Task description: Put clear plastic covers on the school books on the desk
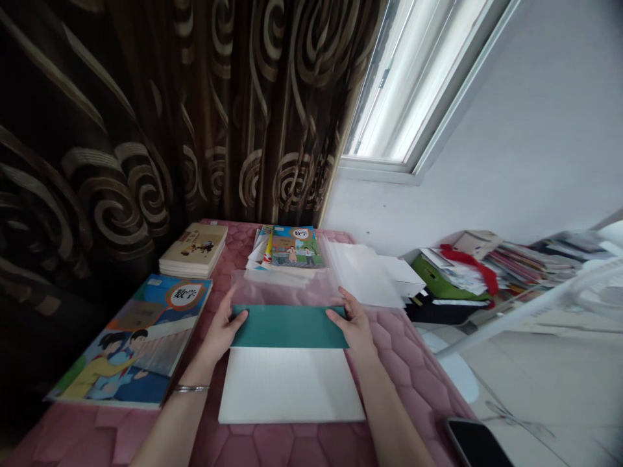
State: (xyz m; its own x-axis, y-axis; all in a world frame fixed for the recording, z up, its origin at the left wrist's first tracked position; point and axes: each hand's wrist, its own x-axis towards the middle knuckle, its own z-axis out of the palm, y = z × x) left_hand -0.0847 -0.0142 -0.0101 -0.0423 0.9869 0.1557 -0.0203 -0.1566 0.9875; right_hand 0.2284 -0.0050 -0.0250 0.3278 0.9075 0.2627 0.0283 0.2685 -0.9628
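Observation:
A white lined notebook (292, 386) lies on the pink quilted tabletop in front of me. Across its far part is a green cover (289, 327), with a clear plastic sleeve (287, 290) reaching beyond it. My left hand (224, 327) pinches the left edge of the green cover and plastic, thumb on top. On the opposite edge, my right hand (354, 321) grips them the same way, thumb on the green. The fingers beneath show only in part.
A large textbook (141, 340) and stacked books (195, 250) stand at left. Behind the sleeve lie another textbook (294, 250) and clear covers (363, 275). A phone (477, 444) is at the lower right, a white fan (535, 311) beyond the table.

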